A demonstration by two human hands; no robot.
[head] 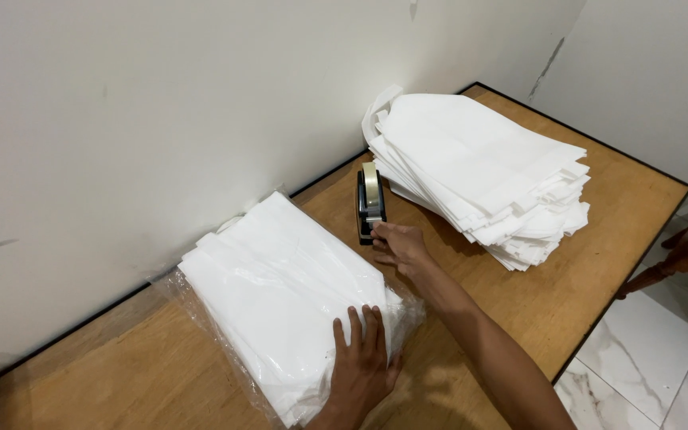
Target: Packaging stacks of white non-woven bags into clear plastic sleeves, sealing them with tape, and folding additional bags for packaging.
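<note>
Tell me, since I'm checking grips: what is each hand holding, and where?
The right hand pinches the tape dispenser at its near end. The left hand lies flat on the plastic-wrapped white stack, gripping nothing.

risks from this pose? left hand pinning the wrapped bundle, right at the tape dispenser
1. The right hand sits at the front end of the tape dispenser; fingers could catch its cutter.
2. The left hand presses only one corner of the plastic-wrapped bundle; the loose wrap may slip or reopen.

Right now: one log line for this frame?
left hand: flat on plastic-wrapped white stack | right hand: fingers at tape dispenser | loose white stack: untouched
</note>
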